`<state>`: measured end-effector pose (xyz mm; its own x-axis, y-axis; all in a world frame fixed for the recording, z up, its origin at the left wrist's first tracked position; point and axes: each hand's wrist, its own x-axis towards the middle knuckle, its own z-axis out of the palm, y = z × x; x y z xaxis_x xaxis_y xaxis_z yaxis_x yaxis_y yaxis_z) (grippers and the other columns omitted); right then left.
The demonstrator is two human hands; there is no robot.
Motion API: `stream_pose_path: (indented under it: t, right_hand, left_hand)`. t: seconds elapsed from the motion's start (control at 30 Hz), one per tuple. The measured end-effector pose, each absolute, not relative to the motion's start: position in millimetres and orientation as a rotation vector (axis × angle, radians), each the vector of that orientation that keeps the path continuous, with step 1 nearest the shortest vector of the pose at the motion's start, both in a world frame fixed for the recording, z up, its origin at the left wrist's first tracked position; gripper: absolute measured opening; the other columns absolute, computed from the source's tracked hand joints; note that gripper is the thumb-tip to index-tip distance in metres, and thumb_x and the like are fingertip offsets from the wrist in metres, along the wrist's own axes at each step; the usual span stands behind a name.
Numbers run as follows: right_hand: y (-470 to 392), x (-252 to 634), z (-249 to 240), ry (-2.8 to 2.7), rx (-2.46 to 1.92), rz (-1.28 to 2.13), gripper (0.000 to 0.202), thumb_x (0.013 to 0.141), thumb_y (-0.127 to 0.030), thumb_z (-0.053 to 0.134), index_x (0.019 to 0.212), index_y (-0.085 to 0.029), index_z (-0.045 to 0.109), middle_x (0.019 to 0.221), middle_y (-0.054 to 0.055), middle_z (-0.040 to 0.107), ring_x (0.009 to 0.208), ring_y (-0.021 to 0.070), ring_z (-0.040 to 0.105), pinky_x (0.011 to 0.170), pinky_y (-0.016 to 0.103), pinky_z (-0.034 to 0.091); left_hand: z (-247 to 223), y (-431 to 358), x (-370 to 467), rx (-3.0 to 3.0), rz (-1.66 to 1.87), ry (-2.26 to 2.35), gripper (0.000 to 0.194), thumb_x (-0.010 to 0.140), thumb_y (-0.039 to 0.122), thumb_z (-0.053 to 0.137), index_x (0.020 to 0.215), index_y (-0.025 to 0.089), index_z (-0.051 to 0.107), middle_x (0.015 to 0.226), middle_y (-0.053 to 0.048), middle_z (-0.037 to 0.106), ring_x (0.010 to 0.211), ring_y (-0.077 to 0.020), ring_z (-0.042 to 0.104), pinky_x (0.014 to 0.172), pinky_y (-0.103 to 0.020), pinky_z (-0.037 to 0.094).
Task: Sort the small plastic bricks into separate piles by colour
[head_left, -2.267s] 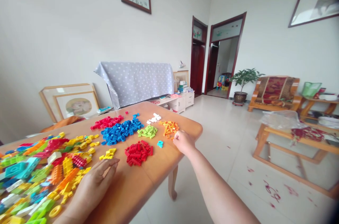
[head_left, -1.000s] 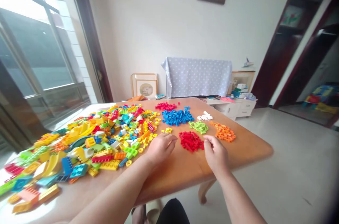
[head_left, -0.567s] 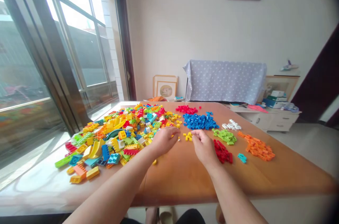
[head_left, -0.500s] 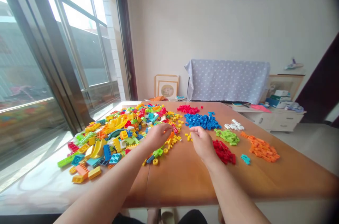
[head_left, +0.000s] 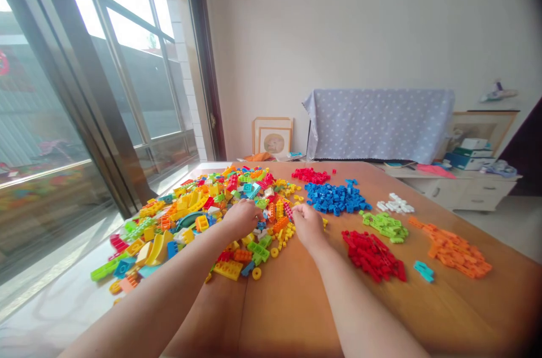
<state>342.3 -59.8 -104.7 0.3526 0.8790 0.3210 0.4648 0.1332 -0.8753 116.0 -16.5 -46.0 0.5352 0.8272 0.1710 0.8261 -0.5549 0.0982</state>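
Note:
My left hand (head_left: pixel 243 218) is over the right part of a big mixed pile of toy bricks (head_left: pixel 192 200), its fingers curled down among the pieces; whatever it grips is hidden. At the pile's right edge, my right hand (head_left: pixel 308 223) has its thumb and fingertips pinched together beside a pinkish-red brick (head_left: pixel 288 210). Whether that brick is in the pinch is unclear. Orange bricks (head_left: pixel 280 225) and small yellow pieces lie between the two hands.
Sorted heaps lie on the brown table (head_left: pixel 288 301): pinkish-red (head_left: pixel 311 175), blue (head_left: pixel 336 197), white (head_left: pixel 395 204), green (head_left: pixel 385 226), dark red (head_left: pixel 372 256), orange (head_left: pixel 459 250) and turquoise (head_left: pixel 424 271). A window stands at the left.
My left hand has shifted slightly left and my right hand has moved left to the pile's edge. The view has turned a little, so the sorted heaps appear farther right.

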Motion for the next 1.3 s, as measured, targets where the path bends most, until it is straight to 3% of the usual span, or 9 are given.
stream_pose_path:
  t: [0.2, 0.4, 0.57, 0.73, 0.83, 0.93, 1.13, 1.3]
  right_hand:
    - [-60.4, 343.7, -104.0, -1.224, -1.473, 0.463, 0.026, 0.083, -0.037, 0.052, 0.089, -0.021, 0.072, 0.083, 0.004, 0.073, 0.078, 0.0216, 0.064, 0.072, 0.031, 0.046]
    - [-64.4, 323.6, -99.1, -1.096, -1.317, 0.808, 0.024, 0.081, -0.041, 0.059, 0.086, -0.02, 0.069, 0.065, 0.0, 0.065, 0.063, 0.0164, 0.057, 0.057, 0.025, 0.043]
    - [-70.2, 319.2, -86.1, -0.763, -1.088, 1.437, 0.024, 0.089, -0.04, 0.06, 0.09, -0.016, 0.063, 0.07, 0.005, 0.067, 0.05, 0.0091, 0.05, 0.04, 0.016, 0.023]
    - [-70.8, 322.8, -78.6, -0.542, -0.757, 1.846, 0.035, 0.099, -0.048, 0.052, 0.093, -0.015, 0.062, 0.081, 0.009, 0.069, 0.056, 0.0094, 0.059, 0.036, 0.012, 0.022]
    - [-71.7, 327.1, -78.2, -0.489, -0.777, 1.868, 0.024, 0.098, -0.038, 0.055, 0.092, -0.015, 0.061, 0.069, 0.002, 0.061, 0.046, 0.0058, 0.048, 0.034, 0.012, 0.02]
    - [-72.6, 331.1, -78.9, -0.473, -0.852, 1.765, 0.017, 0.095, -0.032, 0.059, 0.093, -0.015, 0.06, 0.06, -0.004, 0.051, 0.039, 0.0043, 0.038, 0.033, 0.014, 0.019]
    - [-74.3, 330.8, -81.9, -0.56, -0.831, 1.72, 0.019, 0.092, -0.035, 0.064, 0.093, -0.016, 0.062, 0.061, -0.006, 0.049, 0.039, 0.0036, 0.036, 0.034, 0.015, 0.021]
    - [-73.1, 327.7, -88.5, -0.629, -0.873, 1.705, 0.021, 0.09, -0.038, 0.067, 0.092, -0.017, 0.062, 0.061, -0.005, 0.051, 0.039, 0.0041, 0.034, 0.033, 0.016, 0.02]
  left_hand:
    - [-49.2, -1.5, 134.3, 2.76, 0.232, 1.534, 0.018, 0.078, 0.03, 0.064, 0.086, 0.03, 0.08, 0.101, -0.009, 0.067, 0.108, -0.0301, 0.058, 0.094, -0.04, 0.047]
    - [-48.1, 3.2, 140.7, 2.718, 0.303, 1.575, 0.011, 0.073, 0.03, 0.068, 0.078, 0.025, 0.077, 0.094, -0.01, 0.068, 0.106, -0.0333, 0.06, 0.092, -0.044, 0.047]
    - [-35.0, -3.4, 142.9, 2.665, 0.459, 1.408, 0.015, 0.079, 0.034, 0.065, 0.086, 0.024, 0.075, 0.091, -0.005, 0.071, 0.089, -0.0227, 0.065, 0.081, -0.031, 0.05]
    - [-17.0, -21.4, 144.8, 2.601, 0.568, 1.128, 0.03, 0.083, 0.041, 0.065, 0.106, 0.022, 0.072, 0.096, -0.002, 0.073, 0.085, -0.0167, 0.067, 0.075, -0.024, 0.051]
    - [-7.6, -21.6, 127.2, 2.473, 0.703, 1.114, 0.036, 0.089, 0.042, 0.057, 0.116, 0.02, 0.069, 0.102, -0.004, 0.074, 0.089, -0.017, 0.067, 0.08, -0.026, 0.053]
    - [-2.1, -11.4, 93.6, 2.369, 0.684, 1.398, 0.037, 0.093, 0.038, 0.045, 0.113, 0.018, 0.069, 0.092, -0.004, 0.074, 0.077, -0.016, 0.066, 0.072, -0.027, 0.053]
    - [-8.6, 3.1, 33.0, 2.373, 0.488, 1.645, 0.021, 0.069, 0.024, 0.061, 0.084, 0.02, 0.075, 0.082, -0.002, 0.074, 0.077, -0.0196, 0.065, 0.072, -0.028, 0.051]
    - [-15.9, 3.1, 9.6, 2.376, 0.473, 1.77, 0.027, 0.072, 0.024, 0.056, 0.089, 0.022, 0.076, 0.09, -0.003, 0.075, 0.081, -0.0215, 0.066, 0.072, -0.029, 0.05]
